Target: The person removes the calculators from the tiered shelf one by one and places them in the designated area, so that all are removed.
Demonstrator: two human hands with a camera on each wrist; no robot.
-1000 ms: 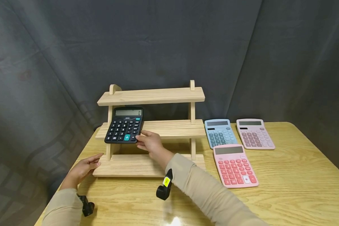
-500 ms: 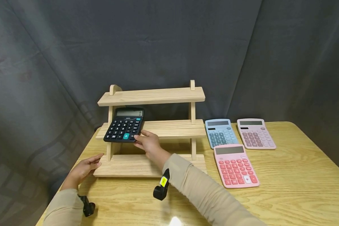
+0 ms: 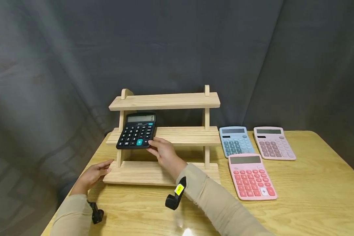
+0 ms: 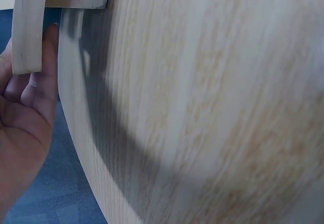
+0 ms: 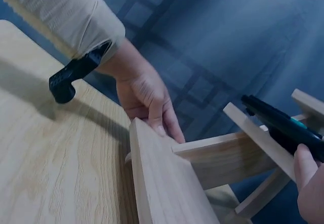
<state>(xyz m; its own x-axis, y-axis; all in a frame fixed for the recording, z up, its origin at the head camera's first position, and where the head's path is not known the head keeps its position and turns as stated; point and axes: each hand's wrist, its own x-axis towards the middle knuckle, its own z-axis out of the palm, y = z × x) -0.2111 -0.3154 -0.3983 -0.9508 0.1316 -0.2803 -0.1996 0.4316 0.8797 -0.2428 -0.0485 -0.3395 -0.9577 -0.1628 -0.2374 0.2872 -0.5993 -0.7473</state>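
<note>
A black calculator (image 3: 136, 131) with a teal plus key leans back at the left end of the middle board of a three-tier wooden shelf (image 3: 164, 101). My right hand (image 3: 165, 154) pinches its lower right corner between thumb and fingers. In the right wrist view the calculator (image 5: 283, 122) shows edge-on above the middle board; whether its base touches the board is hard to tell. My left hand (image 3: 94, 175) grips the left end of the bottom board. Seen in the left wrist view, fingers of the left hand (image 4: 25, 117) lie on both sides of the board end (image 4: 28, 31).
To the right of the shelf lie a blue calculator (image 3: 235, 141), a pale pink calculator (image 3: 273, 144) and a larger pink calculator (image 3: 252, 177) in front, overlapping the blue one's lower edge. All are on the wooden table (image 3: 318, 196). A dark curtain (image 3: 177, 46) hangs behind.
The head view has shifted, so everything appears slightly farther right. Against the shelf, the black calculator has barely moved. Both hands keep their holds.
</note>
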